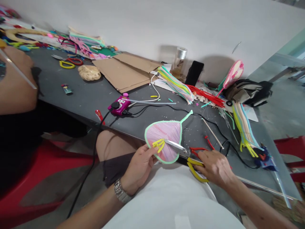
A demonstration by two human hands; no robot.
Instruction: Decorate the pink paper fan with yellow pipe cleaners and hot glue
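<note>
Between the thumb and finger of my left hand (143, 160) is a bent yellow pipe cleaner piece (159, 143) with several prongs. Behind it, a pink leaf-shaped fan (172, 131) with a mint-green rim and short handle rests over the table edge; whether my left fingers also grip the fan is hidden. My right hand (215, 165) is closed on scissors (181, 149) with one red and one yellow handle. Their blades point left, and the tips meet the yellow piece, over the fan. I cannot tell whether the blades touch the fan.
Pipe cleaner bundles (176, 84) lie at the back and another bundle (245, 127) at right. A glue gun (268, 160) sits by the right edge. A purple power strip (119, 105), black cord, cardboard (126, 70) and second scissors (68, 63) are leftward. Another person's arm (17, 79) is at far left.
</note>
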